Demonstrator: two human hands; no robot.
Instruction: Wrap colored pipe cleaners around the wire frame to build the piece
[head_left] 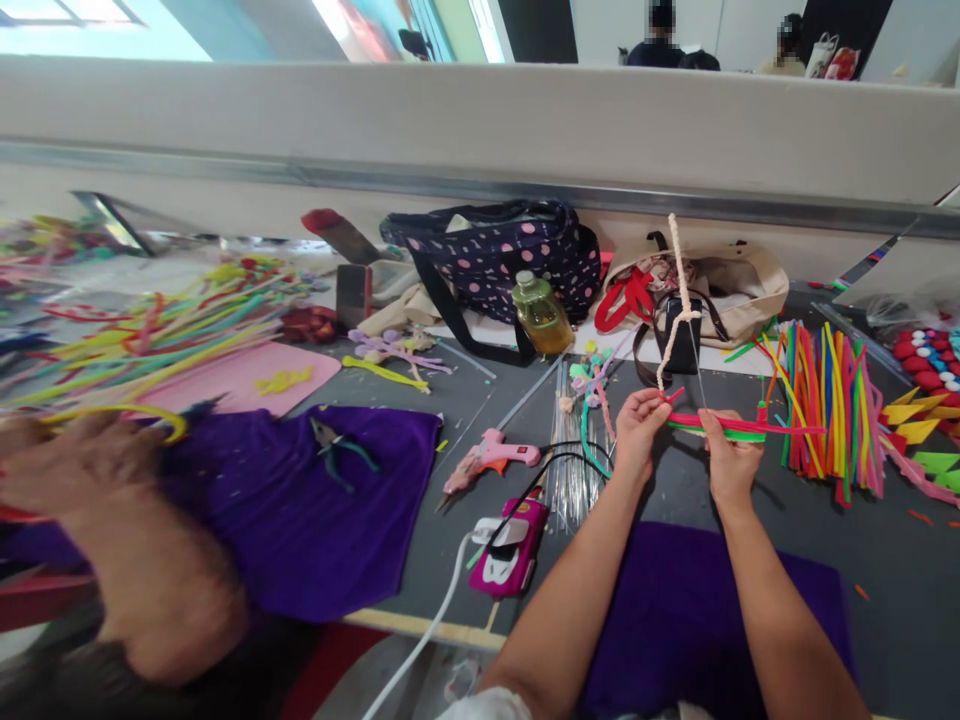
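Observation:
My left hand [637, 432] is closed in a pinch at the left end of a pink and green bundle of pipe cleaners [686, 424]. From its fingertips rises a cream twisted pipe cleaner [679, 265] with a small crosspiece partway down. My right hand [731, 455] is closed on the same bundle farther right, and a thin wire [697, 370] runs up from its fingers. A pink pipe cleaner [802, 430] sticks out past that hand. Beneath my forearms lies a folded purple cloth [660, 600].
Upright coloured pipe cleaners [832, 410] stand at right. A pink glue gun [491, 455], a magenta power strip [511, 550] and clear glue sticks [574, 490] lie left. Behind are a bottle [541, 318] and tote bag [750, 290]. A co-worker's hand [82, 460] holds a yellow piece.

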